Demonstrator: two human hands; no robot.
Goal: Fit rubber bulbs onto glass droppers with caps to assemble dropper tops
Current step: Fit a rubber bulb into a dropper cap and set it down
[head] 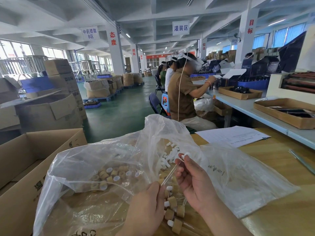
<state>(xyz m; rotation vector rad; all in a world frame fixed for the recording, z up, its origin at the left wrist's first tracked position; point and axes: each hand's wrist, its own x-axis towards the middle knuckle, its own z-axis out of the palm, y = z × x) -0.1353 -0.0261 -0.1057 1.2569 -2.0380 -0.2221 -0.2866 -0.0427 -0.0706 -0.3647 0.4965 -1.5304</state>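
Left hand (146,206) pinches glass dropper (167,175), right hand (192,181) pinches rubber bulb (185,155), over plastic bags (238,176)

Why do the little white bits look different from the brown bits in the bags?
The white bulbs are small, slim and all white; the tan caps are chunkier, short rings, some showing a white inside. The white bulbs lie heaped farther back; the tan caps lie more to the left. Both are loose piles in clear plastic bags.
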